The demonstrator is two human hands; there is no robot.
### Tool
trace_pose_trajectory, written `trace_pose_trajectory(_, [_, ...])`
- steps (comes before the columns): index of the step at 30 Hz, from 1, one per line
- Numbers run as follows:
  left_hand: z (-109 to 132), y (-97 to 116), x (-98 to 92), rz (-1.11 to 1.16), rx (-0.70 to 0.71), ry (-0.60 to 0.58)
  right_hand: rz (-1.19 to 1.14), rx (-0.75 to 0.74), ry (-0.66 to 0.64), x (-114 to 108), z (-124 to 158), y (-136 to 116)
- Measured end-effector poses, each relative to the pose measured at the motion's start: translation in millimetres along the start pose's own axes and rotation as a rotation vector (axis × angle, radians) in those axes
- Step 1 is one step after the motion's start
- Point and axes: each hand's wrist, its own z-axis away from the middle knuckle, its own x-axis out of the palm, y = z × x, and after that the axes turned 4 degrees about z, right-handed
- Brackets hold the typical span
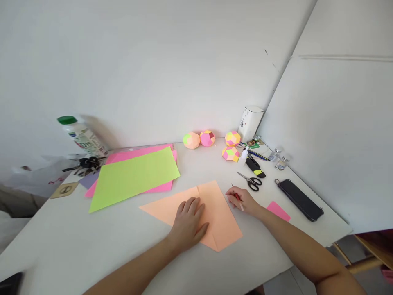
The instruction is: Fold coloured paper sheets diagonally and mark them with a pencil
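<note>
My left hand (188,223) lies flat on a sheet of peach paper (224,229), fingers spread. The sheet has a crease or cut line, and its left side runs out to a point. Just off the sheet's right edge, my right hand (244,200) is closed around a slim red pen-like tool (237,196) with a pale end. The thin tip of this tool points away from me; its exact kind cannot be made out. Black-handled scissors (253,182) lie beyond my right hand. A small pink paper square (278,211) rests by my right forearm.
Green (135,176) and pink (158,187) sheets lie stacked at left, near keys (87,164) and a green-capped bottle (80,135). Several paper balls (207,138) sit along the wall. A glue bottle (243,157), utility knife (255,167), glass jars (281,163) and black pouch (301,199) are at right.
</note>
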Motion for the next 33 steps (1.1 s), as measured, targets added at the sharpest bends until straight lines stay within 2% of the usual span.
trace_pose_trajectory(7, [1.5,-0.8,0.1,-0.005,0.013,-0.013,0.129,-0.037,-0.013,3.2,-0.3,-7.2])
trace_pose_trajectory(11, [3.5,-1.8,3.5,-0.012,0.018,0.006,0.276,-0.081,0.02,-5.2,22.0,-22.9])
trace_pose_trajectory(13, [4.1,-2.6,5.7,-0.012,0.027,0.011,0.52,-0.173,0.133,-12.9,47.8,-23.6])
trace_pose_trajectory(14, [4.3,-3.1,6.7,-0.011,0.031,0.014,0.703,-0.174,0.272,-16.1,64.5,-20.3])
trace_pose_trajectory(16, [4.5,-4.0,8.5,-0.007,0.038,0.024,0.938,-0.064,0.544,-19.4,102.7,-7.1])
trace_pose_trajectory(17, [4.5,-4.4,9.2,-0.003,0.039,0.029,0.997,-0.013,0.562,-19.1,122.6,1.4])
trace_pose_trajectory(21, [3.4,-5.7,10.3,0.014,0.036,0.031,1.058,-0.065,0.388,-6.7,188.9,26.0])
trace_pose_trajectory(24, [2.5,-6.0,9.2,0.018,0.026,0.017,1.061,-0.217,0.3,3.8,213.1,25.6])
trace_pose_trajectory(26, [2.7,-5.6,8.7,0.006,0.024,0.01,1.065,-0.327,0.344,4.8,217.9,22.2])
trace_pose_trajectory(29, [6.0,-2.3,8.8,-0.049,0.051,-0.02,1.039,-0.437,0.399,-5.3,215.7,17.3])
trace_pose_trajectory(33, [14.9,9.6,6.2,-0.113,0.093,-0.084,0.936,-0.52,0.265,-32.0,205.1,3.5])
